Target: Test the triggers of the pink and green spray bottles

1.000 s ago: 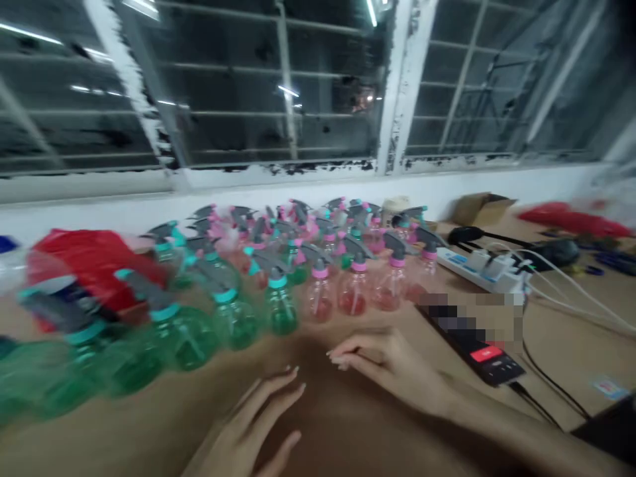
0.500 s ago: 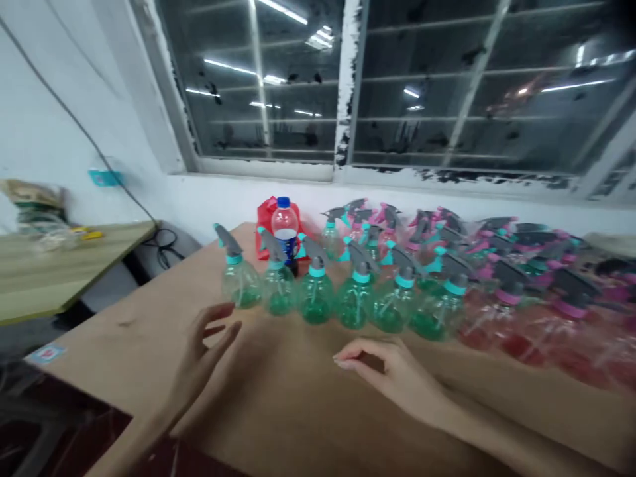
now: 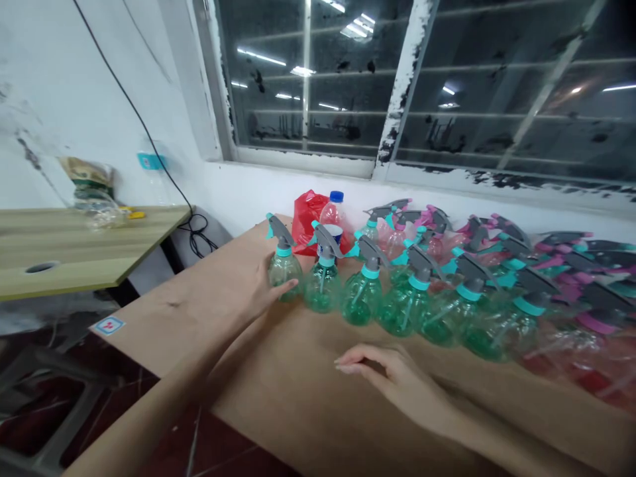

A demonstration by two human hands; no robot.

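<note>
A row of green spray bottles with teal collars and grey triggers stands along the brown table (image 3: 308, 391). My left hand (image 3: 263, 286) reaches forward and wraps around the leftmost green spray bottle (image 3: 285, 264), with the thumb across its lower front. The bottle stands upright on the table. My right hand (image 3: 397, 379) rests palm down on the table in front of the row, fingers stretched out and holding nothing. The neighbouring green bottle (image 3: 322, 285) stands just right of the gripped one.
Several pink spray bottles (image 3: 591, 318) crowd the back right. A red bag (image 3: 304, 215) and a blue-capped drink bottle (image 3: 336, 213) stand behind the row by the window wall. A wooden desk (image 3: 74, 248) is at the left, across a gap. The table's left edge is close to my left arm.
The view has swung left. My left hand moved forward from the bare table and closed around the leftmost green bottle. My right hand stayed flat on the table.
</note>
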